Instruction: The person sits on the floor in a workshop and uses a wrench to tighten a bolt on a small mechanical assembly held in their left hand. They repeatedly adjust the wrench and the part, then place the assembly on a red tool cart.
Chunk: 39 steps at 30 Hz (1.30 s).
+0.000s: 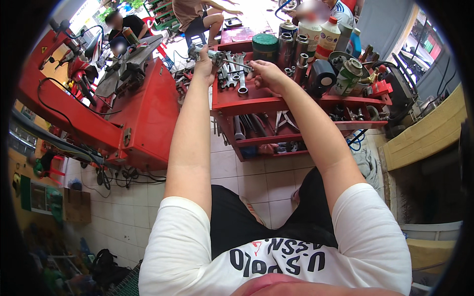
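Observation:
My left hand (202, 68) is wrapped round a silver-grey metal part (215, 56), a small casting with knobby ends, raised above the left edge of the red tool cart (256, 102). In my right hand (269, 77), the fingers pinch the end of a thin metal rod (238, 63). The rod points left at the metal part; whether its tip touches or sits inside it is too small to tell. Several wrenches (229, 76) lie on the cart top just below the rod, one ring end (242, 91) nearest me.
Bottles (328, 38), spray cans (349, 76), sockets (300, 69) and a dark green tub (265, 47) crowd the cart's right side. Its lower shelf holds tools. A red machine (148, 108) stands left. Other people (200, 22) sit beyond the cart.

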Motion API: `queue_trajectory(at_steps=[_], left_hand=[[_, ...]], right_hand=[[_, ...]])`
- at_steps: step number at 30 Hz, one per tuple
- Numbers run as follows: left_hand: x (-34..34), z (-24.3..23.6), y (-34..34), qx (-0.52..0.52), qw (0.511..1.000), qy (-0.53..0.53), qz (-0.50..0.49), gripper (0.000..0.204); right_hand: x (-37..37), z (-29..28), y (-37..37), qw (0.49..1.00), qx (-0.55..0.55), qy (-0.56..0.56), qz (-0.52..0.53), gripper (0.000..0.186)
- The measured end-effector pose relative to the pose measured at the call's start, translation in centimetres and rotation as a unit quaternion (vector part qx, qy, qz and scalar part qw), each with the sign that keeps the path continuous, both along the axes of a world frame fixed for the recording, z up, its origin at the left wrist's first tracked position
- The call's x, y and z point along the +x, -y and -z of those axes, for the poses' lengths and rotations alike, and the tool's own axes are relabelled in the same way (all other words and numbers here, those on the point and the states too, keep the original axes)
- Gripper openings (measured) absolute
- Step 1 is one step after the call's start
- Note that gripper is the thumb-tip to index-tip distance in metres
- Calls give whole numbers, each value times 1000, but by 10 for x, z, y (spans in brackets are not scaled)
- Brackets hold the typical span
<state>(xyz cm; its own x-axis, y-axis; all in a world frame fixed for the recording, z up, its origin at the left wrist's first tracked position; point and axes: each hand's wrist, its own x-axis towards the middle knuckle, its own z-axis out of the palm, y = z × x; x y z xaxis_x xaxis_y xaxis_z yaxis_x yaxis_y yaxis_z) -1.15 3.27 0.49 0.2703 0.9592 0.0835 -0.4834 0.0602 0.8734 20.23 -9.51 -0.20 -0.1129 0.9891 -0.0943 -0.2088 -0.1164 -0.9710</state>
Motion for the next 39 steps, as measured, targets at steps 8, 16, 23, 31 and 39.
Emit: queue_trajectory(at_steps=[8, 16, 23, 31, 39], left_hand=[[-3, 2, -2, 5, 1000, -8, 23, 55], [-5, 3, -4, 18, 999, -21, 17, 57], [0, 2, -4, 17, 999, -31, 21, 55], [0, 3, -6, 16, 999, -15, 30, 55], [-2, 4, -7, 12, 1000, -15, 23, 55]], right_hand=[[-7, -6, 5, 999, 34, 34, -7, 45], [-12, -17, 14, 999, -19, -17, -21, 28], [-2, 0, 0, 996, 53, 70, -19, 37], [-7, -3, 5, 998, 15, 64, -8, 38], [-16, -18, 18, 999, -8, 35, 26, 35]])
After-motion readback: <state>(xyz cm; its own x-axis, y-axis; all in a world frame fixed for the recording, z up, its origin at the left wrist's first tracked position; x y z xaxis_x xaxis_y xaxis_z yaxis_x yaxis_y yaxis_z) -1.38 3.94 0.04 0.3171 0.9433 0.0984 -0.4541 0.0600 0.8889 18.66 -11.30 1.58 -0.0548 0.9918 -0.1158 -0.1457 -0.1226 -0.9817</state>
